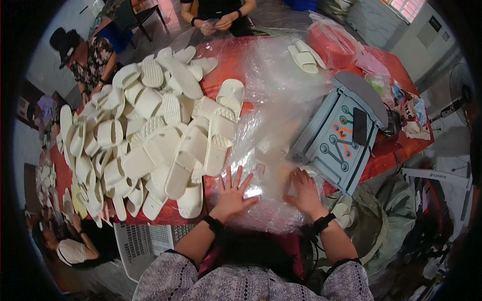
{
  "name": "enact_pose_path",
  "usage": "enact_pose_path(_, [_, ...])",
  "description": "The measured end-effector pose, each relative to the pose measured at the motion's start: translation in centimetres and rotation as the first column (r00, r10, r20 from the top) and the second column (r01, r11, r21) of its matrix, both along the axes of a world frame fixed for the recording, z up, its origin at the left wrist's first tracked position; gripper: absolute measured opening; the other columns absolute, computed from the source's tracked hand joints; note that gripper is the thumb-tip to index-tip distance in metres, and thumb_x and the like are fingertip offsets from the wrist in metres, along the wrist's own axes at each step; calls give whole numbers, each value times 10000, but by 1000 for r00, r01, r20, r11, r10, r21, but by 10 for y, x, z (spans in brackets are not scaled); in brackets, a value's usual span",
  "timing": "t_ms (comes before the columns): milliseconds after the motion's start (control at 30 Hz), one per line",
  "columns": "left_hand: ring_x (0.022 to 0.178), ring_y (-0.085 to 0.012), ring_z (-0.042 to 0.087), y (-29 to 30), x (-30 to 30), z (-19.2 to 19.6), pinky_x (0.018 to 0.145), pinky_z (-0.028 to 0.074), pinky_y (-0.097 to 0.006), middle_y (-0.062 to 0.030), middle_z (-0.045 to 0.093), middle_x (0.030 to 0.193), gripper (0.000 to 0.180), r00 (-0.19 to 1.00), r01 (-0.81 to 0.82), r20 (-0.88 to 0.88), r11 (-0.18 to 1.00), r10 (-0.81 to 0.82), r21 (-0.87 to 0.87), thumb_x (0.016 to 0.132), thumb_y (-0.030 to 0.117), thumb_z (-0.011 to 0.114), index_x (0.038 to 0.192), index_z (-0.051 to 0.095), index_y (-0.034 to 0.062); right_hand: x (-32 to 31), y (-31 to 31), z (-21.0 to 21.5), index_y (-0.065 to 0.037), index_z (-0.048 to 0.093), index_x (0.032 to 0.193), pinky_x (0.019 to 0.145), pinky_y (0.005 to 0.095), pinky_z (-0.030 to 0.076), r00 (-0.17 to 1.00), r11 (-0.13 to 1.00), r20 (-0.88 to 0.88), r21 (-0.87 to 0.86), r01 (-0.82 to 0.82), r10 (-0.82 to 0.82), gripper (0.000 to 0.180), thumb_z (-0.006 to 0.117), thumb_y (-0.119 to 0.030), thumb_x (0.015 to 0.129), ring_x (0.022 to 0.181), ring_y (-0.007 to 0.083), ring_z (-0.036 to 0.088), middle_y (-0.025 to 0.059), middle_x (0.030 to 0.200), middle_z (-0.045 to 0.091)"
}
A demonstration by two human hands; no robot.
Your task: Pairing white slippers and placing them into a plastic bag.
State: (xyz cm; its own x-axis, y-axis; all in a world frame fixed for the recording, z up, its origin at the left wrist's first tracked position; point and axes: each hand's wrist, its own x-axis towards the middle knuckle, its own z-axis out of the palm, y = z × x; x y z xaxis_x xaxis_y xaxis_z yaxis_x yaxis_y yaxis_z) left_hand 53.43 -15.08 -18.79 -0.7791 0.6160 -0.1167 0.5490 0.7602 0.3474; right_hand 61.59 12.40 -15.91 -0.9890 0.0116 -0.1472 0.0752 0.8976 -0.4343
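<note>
My left hand (234, 196) lies flat with its fingers spread on a stack of clear plastic bags (266, 150), close to the heap's nearest slippers. On the right side of the same plastic rests my right hand (304, 193), open, with nothing in it. A large heap of cream-white slippers (150, 145) covers the table to the left. One slipper (220, 143) at the heap's right edge lies lengthwise beside the plastic. A pair of white slippers (306, 56) sits on the far end of the bags.
On the red-covered table (396, 150), a grey-blue folding step stool (336, 140) carries a dark phone (359, 125). A red bag (329, 45) stands at the far right. Below are a white basket (133, 251) and a sack (369, 220). Other people sit across and left; one person's hands (216, 25) hold clear plastic.
</note>
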Motion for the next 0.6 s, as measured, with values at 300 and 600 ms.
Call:
enact_pose_path(300, [1412,-454,57,-18,13,17,1097,111,-614,-176,150,1547,780,1000,-22,20,994,20,110,812,607,572,1439,364,190,14,-16,-16,-64,468,1343,1076,488,278,977,999,-208,1,48,-46,777,753,-335,673,1340,408,318,189,1429,397])
enact_pose_path(600, [1308,-351,410,-87,38,62,1063,351,-373,-227,409,1417,564,966,-109,258,938,21,330,866,344,642,1305,508,17,50,-13,-14,-84,545,1268,1087,435,300,957,968,-253,-238,79,-140,608,746,-313,742,1321,398,357,198,1352,487])
